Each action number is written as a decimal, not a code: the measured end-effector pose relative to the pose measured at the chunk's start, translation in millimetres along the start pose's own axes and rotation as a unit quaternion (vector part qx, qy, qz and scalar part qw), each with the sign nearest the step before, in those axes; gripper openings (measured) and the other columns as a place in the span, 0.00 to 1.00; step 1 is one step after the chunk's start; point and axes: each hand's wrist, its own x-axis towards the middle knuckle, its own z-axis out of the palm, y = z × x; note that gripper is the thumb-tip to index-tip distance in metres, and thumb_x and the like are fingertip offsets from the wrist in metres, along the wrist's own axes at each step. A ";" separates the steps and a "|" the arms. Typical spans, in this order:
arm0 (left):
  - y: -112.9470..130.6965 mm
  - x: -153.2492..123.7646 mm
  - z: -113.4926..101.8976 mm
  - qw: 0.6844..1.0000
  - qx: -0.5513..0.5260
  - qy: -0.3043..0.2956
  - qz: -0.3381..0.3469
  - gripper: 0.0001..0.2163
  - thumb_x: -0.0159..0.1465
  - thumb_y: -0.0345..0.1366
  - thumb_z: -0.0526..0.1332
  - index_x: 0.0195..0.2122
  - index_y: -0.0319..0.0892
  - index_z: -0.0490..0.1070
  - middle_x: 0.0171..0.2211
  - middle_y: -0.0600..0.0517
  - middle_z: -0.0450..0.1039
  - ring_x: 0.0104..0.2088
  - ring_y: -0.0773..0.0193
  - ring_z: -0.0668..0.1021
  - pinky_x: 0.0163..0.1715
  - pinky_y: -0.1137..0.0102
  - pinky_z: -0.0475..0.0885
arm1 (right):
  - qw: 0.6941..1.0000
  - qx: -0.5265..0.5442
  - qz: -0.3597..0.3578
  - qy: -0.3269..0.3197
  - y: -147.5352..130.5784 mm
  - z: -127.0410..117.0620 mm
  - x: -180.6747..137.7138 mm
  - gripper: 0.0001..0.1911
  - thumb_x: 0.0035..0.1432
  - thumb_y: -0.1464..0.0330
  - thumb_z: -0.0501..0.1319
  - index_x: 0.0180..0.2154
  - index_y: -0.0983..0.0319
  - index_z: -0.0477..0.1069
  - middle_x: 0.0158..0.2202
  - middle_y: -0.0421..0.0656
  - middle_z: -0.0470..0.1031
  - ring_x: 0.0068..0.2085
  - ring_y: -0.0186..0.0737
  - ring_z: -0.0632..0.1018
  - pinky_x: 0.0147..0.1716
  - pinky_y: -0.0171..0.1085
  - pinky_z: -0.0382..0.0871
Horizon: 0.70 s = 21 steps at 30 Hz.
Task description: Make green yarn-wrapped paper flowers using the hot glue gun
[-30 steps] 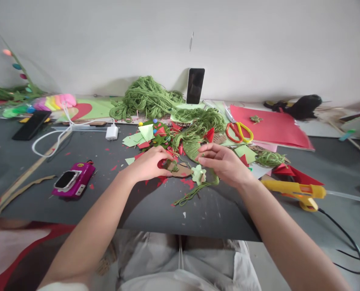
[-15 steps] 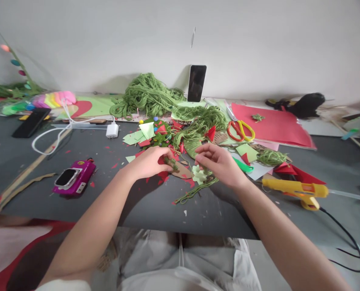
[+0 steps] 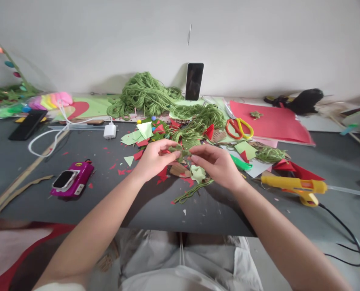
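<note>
My left hand (image 3: 157, 159) pinches a small green yarn-covered piece (image 3: 184, 153) above the middle of the table. From the other side, the thumb and fingers of my right hand (image 3: 217, 163) close on its right edge. Fingers hide much of the piece, so its shape does not show fully. Just below it lie a pale green paper flower (image 3: 198, 173), a brown cardboard scrap (image 3: 180, 170) and a loose length of green yarn (image 3: 192, 191). Behind my hands spreads a tangle of green yarn (image 3: 208, 117), with red and light green paper scraps around it.
A yellow glue gun (image 3: 295, 184) with a black cord lies at right. Scissors (image 3: 239, 128) rest beside red paper (image 3: 270, 123). A phone (image 3: 194, 81) leans on the wall. At left are a purple device (image 3: 72, 179), a white charger (image 3: 110, 130) and a black phone (image 3: 27, 124).
My left hand has moved right and slightly up with the green yarn piece. The right hand, apart from it before, now meets the piece. The view has shifted slightly.
</note>
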 end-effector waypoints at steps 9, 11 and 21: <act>3.1 -5.7 27.9 0.995 -0.089 -0.020 -0.034 0.20 0.58 0.37 0.75 0.50 0.39 0.77 0.45 0.46 0.82 0.39 0.60 0.85 0.42 0.63 0.83 | 0.987 -0.081 -0.124 0.062 6.7 5.2 1.1 0.03 0.63 0.68 0.68 0.38 0.58 0.83 0.39 0.44 0.82 0.42 0.41 0.81 0.42 0.42 0.77; 5.0 -6.2 27.5 0.993 -0.101 -0.029 -0.044 0.20 0.58 0.36 0.75 0.50 0.39 0.77 0.44 0.46 0.83 0.37 0.61 0.85 0.42 0.63 0.82 | 0.985 -0.096 -0.132 0.062 7.3 4.1 1.1 0.06 0.64 0.69 0.67 0.41 0.57 0.84 0.41 0.45 0.82 0.43 0.42 0.81 0.44 0.42 0.77; 7.6 -6.4 23.0 0.990 -0.106 -0.037 -0.083 0.20 0.58 0.33 0.74 0.52 0.38 0.77 0.41 0.47 0.82 0.38 0.61 0.85 0.44 0.64 0.81 | 0.972 -0.157 -0.154 0.086 6.8 6.1 2.4 0.03 0.64 0.68 0.67 0.37 0.59 0.81 0.37 0.44 0.82 0.39 0.42 0.81 0.41 0.42 0.77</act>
